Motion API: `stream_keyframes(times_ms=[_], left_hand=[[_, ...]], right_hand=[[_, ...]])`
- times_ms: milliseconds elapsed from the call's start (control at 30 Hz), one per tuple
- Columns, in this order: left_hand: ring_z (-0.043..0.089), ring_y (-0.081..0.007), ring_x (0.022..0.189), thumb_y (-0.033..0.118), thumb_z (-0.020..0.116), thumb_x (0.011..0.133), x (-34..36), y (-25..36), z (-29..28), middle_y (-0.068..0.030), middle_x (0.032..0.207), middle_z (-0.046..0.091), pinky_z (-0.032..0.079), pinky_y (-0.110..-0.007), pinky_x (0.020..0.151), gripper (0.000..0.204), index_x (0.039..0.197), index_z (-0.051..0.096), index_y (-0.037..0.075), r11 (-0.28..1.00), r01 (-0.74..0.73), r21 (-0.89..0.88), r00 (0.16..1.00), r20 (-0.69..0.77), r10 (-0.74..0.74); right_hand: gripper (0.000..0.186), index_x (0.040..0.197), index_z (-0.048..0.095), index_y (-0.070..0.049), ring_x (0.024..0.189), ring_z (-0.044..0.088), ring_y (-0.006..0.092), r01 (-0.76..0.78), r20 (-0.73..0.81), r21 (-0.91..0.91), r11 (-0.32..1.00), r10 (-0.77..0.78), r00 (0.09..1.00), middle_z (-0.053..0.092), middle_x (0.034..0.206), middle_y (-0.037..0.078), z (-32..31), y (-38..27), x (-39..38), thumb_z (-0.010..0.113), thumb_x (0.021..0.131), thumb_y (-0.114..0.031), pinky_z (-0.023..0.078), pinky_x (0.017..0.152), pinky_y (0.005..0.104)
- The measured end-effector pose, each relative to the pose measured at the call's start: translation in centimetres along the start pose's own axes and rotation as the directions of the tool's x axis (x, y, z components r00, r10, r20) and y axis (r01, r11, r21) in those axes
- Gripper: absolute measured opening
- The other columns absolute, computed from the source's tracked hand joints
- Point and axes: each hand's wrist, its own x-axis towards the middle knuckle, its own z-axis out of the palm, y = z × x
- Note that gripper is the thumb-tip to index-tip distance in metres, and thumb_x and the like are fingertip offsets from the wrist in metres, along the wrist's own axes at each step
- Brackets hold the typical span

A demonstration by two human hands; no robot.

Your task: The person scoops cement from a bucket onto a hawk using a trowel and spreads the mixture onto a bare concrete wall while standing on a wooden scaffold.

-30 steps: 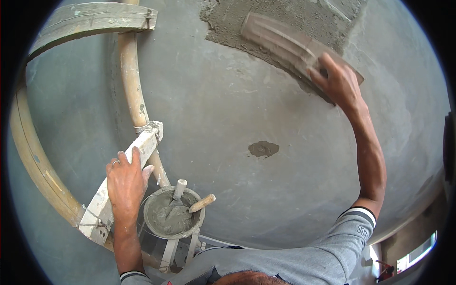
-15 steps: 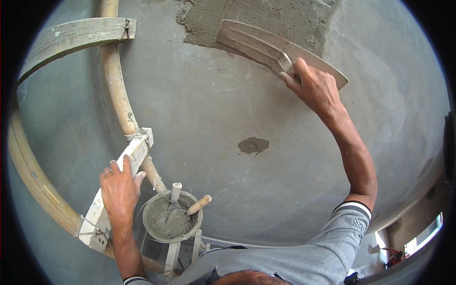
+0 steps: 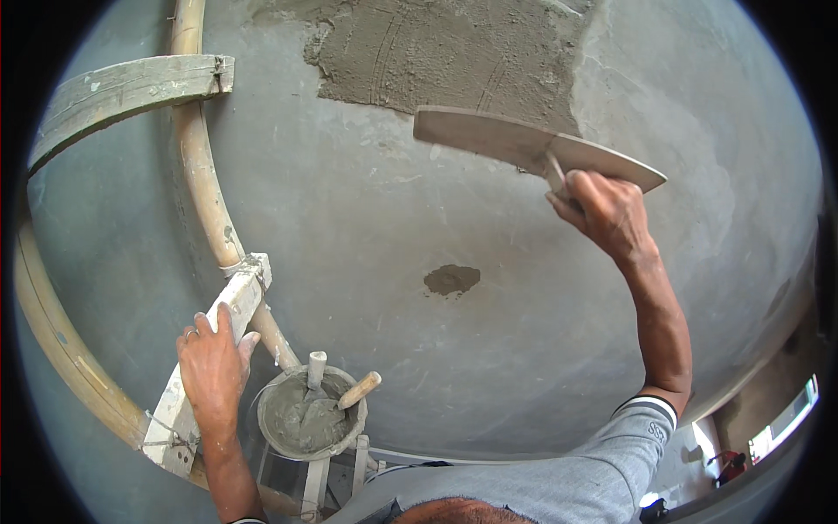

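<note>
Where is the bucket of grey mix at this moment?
In the head view, the bucket is low and left of centre, just right of the left hand, with two tool handles sticking out of it.

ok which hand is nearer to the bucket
Left. The left hand is on the white wooden bar, just left of the bucket; the right hand is farther off, up and to its right, gripping the trowel.

Can see short, dark lettering on the right sleeve of the grey shirt, set in one small row near the striped cuff.
</note>
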Motion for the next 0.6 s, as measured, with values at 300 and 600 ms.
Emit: stream_keyframes(times_ms=[300,600], left_hand=[[0.066,-0.033,0.091,0.046,0.069,0.086,-0.3,-0.5,0.8,-0.0153,0.101,0.061,0.048,-0.044,0.087,0.061,0.132,0.053,0.008,0.999,-0.019,0.027,0.996,-0.09,0.022],[0.066,-0.0308,0.09,0.046,0.069,0.086,-0.4,-0.6,1.3,-0.0152,0.1,0.061,0.048,-0.043,0.084,0.061,0.131,0.054,0.008,0.997,-0.049,0.052,0.988,-0.141,0.056]], right_hand=[[0.031,0.083,0.049,-0.011,0.058,0.063,0.0238,-0.031,-0.126,-0.115,0.993,0.016,0.992,0.059,0.068,0.005,1.3,2.6,8.1,0.069,0.09,-0.033,0.051,0.053,0.0395],[0.036,0.098,0.06,0.0,0.087,0.071,0.0356,-0.476,-0.315,0.269,0.838,0.543,0.778,0.072,0.09,0.02,-2.7,6.2,16.8,0.061,0.095,-0.036,0.054,0.075,0.0472]])
